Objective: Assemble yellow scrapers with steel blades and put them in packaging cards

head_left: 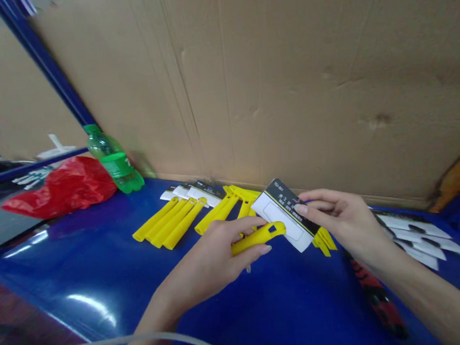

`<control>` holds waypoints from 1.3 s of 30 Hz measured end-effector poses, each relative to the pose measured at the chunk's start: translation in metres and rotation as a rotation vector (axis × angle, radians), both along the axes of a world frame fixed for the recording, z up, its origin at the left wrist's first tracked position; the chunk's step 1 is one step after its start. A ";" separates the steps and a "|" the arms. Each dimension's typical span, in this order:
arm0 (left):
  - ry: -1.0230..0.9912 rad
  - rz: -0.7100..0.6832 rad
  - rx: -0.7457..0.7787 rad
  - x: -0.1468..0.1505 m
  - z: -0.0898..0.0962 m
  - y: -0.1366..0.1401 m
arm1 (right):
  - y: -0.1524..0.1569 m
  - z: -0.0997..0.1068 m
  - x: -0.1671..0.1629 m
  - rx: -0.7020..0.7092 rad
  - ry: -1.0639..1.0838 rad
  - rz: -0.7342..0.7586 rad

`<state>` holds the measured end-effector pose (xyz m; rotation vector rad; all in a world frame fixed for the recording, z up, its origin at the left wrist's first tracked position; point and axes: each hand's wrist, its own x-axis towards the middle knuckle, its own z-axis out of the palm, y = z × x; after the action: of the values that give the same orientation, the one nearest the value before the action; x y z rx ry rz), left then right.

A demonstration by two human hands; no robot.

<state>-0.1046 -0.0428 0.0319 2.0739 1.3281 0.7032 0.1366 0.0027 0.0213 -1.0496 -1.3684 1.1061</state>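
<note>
My left hand (pixel 218 251) is closed around a yellow plastic handle (pixel 258 238), which has a slot near its far end. My right hand (pixel 338 213) pinches the upper right edge of a black and white printed card (pixel 284 210) between thumb and fingers. The handle's slotted end overlaps the white part of the card; whether the two are joined I cannot tell. Just beyond my left hand lie loose yellow handles (pixel 218 211). Farther left, several yellow handles with cards (pixel 183 222) rest side by side. More yellow pieces (pixel 324 241) show below the card.
A green bottle (pixel 115 160) and a red plastic bag (pixel 65 188) stand at the left of the blue tabletop (pixel 98 259). Cardboard (pixel 285 77) walls the back. White pieces with black parts (pixel 415 237) and a red-black tool (pixel 380 302) lie right. A pale cable (pixel 149 337) crosses in front.
</note>
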 end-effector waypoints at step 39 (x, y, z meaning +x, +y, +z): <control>0.532 0.483 0.166 -0.120 -0.047 0.050 | 0.149 -0.041 -0.218 0.398 -0.950 0.009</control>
<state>-0.2250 0.0071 -0.0151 2.1756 2.1800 0.4717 -0.0819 0.1513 -0.0196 -1.3156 -2.2114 0.2588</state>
